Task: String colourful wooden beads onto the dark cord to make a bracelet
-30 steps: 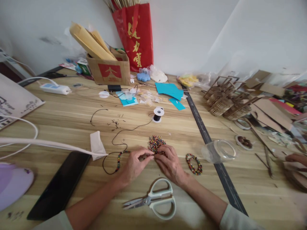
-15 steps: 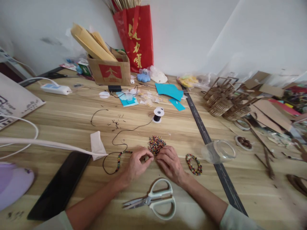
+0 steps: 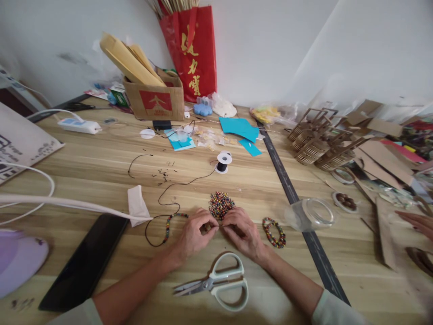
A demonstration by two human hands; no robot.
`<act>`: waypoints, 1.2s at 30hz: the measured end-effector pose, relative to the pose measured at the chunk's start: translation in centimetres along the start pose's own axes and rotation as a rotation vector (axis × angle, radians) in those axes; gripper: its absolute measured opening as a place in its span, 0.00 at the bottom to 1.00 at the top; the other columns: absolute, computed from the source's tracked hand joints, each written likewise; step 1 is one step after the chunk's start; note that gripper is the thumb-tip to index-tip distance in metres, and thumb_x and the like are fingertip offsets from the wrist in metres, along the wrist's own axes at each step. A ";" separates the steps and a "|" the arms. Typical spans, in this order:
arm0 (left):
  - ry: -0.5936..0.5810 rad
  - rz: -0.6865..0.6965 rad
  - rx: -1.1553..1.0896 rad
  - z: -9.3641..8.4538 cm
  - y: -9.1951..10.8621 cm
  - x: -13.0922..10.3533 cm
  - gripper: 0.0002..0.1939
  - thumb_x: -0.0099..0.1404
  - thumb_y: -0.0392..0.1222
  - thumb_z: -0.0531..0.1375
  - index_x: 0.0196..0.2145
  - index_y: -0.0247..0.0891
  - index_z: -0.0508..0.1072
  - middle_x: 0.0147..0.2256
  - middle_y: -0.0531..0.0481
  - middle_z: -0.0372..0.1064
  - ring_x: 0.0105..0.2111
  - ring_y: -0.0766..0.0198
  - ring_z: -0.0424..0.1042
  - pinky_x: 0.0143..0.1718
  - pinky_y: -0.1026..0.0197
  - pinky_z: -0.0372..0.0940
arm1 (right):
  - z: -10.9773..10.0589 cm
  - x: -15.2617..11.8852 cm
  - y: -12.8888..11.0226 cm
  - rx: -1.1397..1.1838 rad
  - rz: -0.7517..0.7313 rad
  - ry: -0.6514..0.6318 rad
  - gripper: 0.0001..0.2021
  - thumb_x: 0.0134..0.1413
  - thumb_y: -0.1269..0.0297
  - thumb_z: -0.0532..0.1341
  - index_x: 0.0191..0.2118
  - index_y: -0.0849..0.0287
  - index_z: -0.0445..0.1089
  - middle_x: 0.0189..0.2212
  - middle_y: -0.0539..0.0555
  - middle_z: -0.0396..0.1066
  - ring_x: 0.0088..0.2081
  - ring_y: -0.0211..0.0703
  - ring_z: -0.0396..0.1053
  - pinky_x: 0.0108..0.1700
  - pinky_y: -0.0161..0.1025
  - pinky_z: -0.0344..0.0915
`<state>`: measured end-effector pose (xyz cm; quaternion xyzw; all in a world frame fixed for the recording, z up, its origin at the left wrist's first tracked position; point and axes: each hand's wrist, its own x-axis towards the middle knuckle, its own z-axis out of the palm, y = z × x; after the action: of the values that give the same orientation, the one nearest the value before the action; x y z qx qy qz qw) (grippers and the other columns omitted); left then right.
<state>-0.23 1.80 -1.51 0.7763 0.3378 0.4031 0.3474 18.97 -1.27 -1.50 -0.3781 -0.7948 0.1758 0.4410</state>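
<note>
Black string (image 3: 182, 183) pinched between two hands

On the wooden desk (image 3: 264, 180), the left hand (image 3: 194, 232) and the right hand (image 3: 244, 230) almost meet, just in front of a pile of little beads (image 3: 221, 204). Each hand has its thumb and fingertips pressed together on the string. A short, thin bit shows in the gap between them. I cannot tell if a loose bead is hidden in the fingers.

Beside the left hand, on the side toward the desk's left edge, a row of strung beads (image 3: 167, 225) curves along the string. The string loops there, and seems to run back to a white spool (image 3: 223, 162), which stands nearer the desk's far edge than the pile does.

It looks like the threading step, with some beads on and lots left in the pile. The next move seems to call for a steady left pinch and a bead with its hole lined up to the string's tip. A bead this small could slip and roll.

A finished-looking bead ring (image 3: 274, 232) lies past the right hand, toward the desk's right edge. The scissors (image 3: 213, 283) lie between the two arms, nearest the front edge, and no hand touches them.
</note>
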 end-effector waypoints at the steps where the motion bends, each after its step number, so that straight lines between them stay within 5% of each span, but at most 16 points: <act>1: -0.004 0.000 0.001 0.0 0.0 0.0 0.06 0.58 0.28 0.60 0.26 0.36 0.71 0.25 0.49 0.70 0.30 0.61 0.67 0.33 0.60 0.63 | 0.0 0.0 0.0 0.003 -0.001 -0.001 0.05 0.61 0.71 0.58 0.40 0.57 0.69 0.35 0.56 0.73 0.41 0.46 0.71 0.51 0.50 0.65; 36: -0.006 0.057 0.038 0.3 -0.2 -0.1 0.07 0.59 0.30 0.60 0.25 0.36 0.71 0.25 0.49 0.70 0.29 0.61 0.68 0.33 0.60 0.63 | 0.1 0.2 -0.1 -0.021 -0.047 -0.016 0.05 0.60 0.72 0.59 0.40 0.57 0.68 0.34 0.56 0.73 0.40 0.46 0.70 0.49 0.51 0.64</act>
<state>-0.06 1.76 -1.84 0.7933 0.3220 0.4043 0.3218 18.77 -1.20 -1.34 -0.3626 -0.8086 0.1603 0.4347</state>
